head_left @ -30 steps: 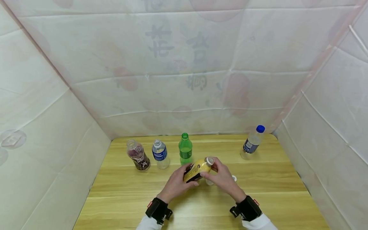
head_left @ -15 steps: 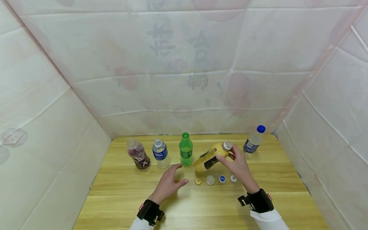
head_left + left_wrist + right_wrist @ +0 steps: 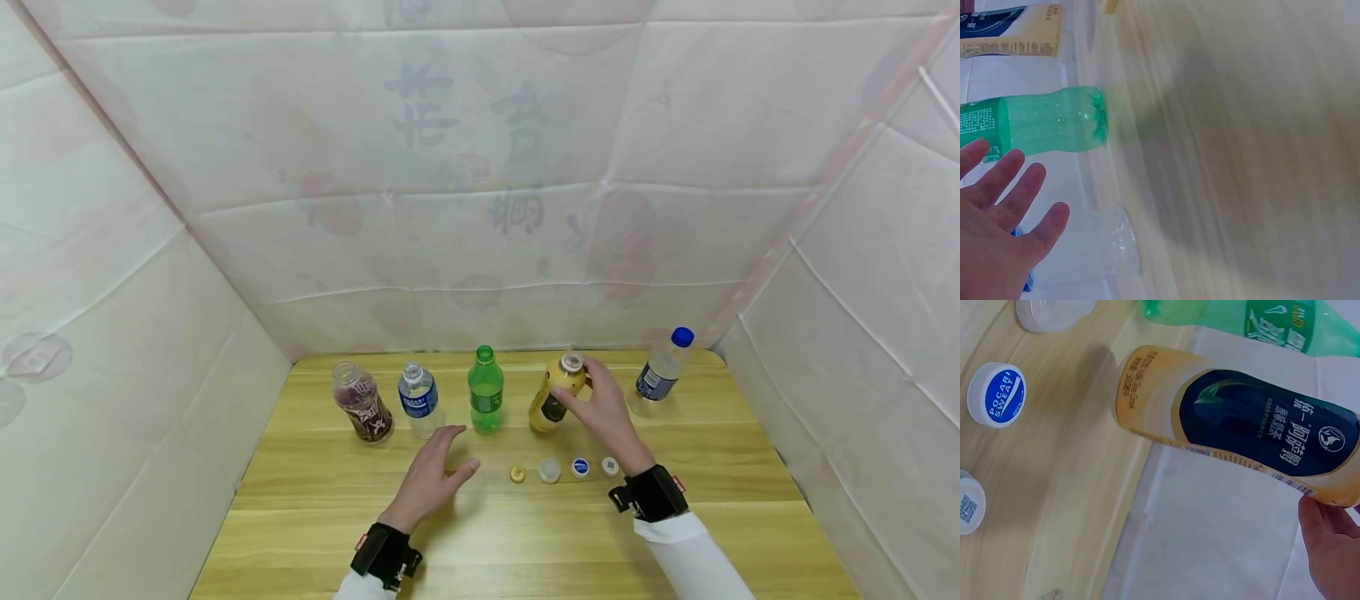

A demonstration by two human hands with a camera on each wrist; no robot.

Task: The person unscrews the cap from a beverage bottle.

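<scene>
My right hand (image 3: 606,414) grips a yellow tea bottle (image 3: 553,403) around its shoulder, just below the uncapped neck. The bottle leans slightly, its base close over the table. In the right wrist view its dark label (image 3: 1266,419) and the thumb and fingers (image 3: 1335,550) near its top show. To the left, my left hand (image 3: 424,481) is held above the table with fingers spread and nothing in it. A green bottle (image 3: 486,398), uncapped and upright, is just beyond its fingertips; a clear bottle with a blue label (image 3: 417,398) stands behind that hand.
A bottle with purple wrap (image 3: 363,407) stands at the left, mouth uncovered. At the back right is a clear bottle with a blue cap (image 3: 682,337). In front lie a yellow cap (image 3: 517,474), a translucent cap (image 3: 549,471), a Pocari Sweat cap (image 3: 999,395) and a white cap (image 3: 609,466).
Both hands were on the yellow tea bottle; the left let go and drew back left. The right carried it right and back, turning it more upright and revealing the row of caps.
</scene>
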